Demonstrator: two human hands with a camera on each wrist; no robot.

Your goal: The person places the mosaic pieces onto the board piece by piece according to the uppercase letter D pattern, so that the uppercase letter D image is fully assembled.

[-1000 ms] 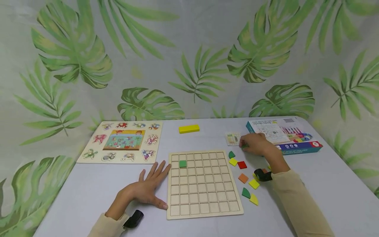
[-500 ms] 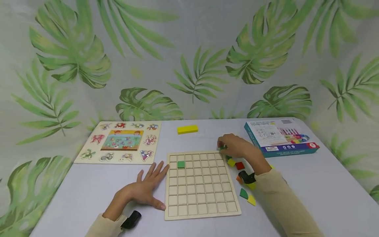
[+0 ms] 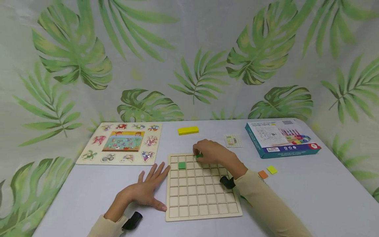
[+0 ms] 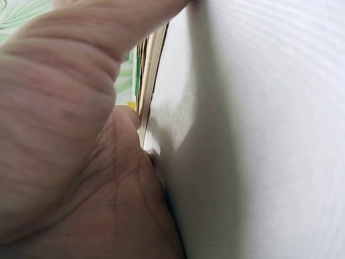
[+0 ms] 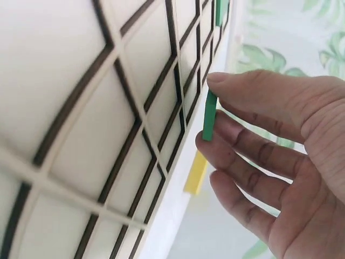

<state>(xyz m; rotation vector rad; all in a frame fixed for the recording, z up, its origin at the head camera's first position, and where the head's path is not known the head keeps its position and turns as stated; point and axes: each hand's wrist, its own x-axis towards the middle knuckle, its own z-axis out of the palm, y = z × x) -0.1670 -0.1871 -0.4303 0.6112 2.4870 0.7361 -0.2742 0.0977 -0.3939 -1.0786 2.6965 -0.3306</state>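
Note:
A flat wooden grid board (image 3: pixel 204 218) lies on the white table. One green square tile (image 3: pixel 182 165) sits in a cell in its upper left part. Over the board's back rows, my right hand (image 3: pixel 211 153) pinches a second green tile (image 5: pixel 209 116) between thumb and fingertips. That tile shows nearly edge-on in the right wrist view, close to the grid. My left hand (image 3: pixel 147 191) rests beside the board with its fingers spread, thumb and fingertips right at the left edge. The left wrist view is mostly filled by that hand's palm (image 4: pixel 102 178).
Behind the board lie a yellow block (image 3: pixel 188 130) and a small card with a grid pattern (image 3: pixel 233 140). An animal puzzle board (image 3: pixel 81 160) is at back left, a game box (image 3: pixel 288 152) at back right. Orange (image 3: pixel 263 174) and yellow tiles (image 3: pixel 271 170) lie beyond the right sleeve, which covers other pieces.
My right hand has moved left from beside the card to over the board's back rows, carrying the green tile. The card shows again, and the sleeve now covers several loose pieces. The left hand stays put.

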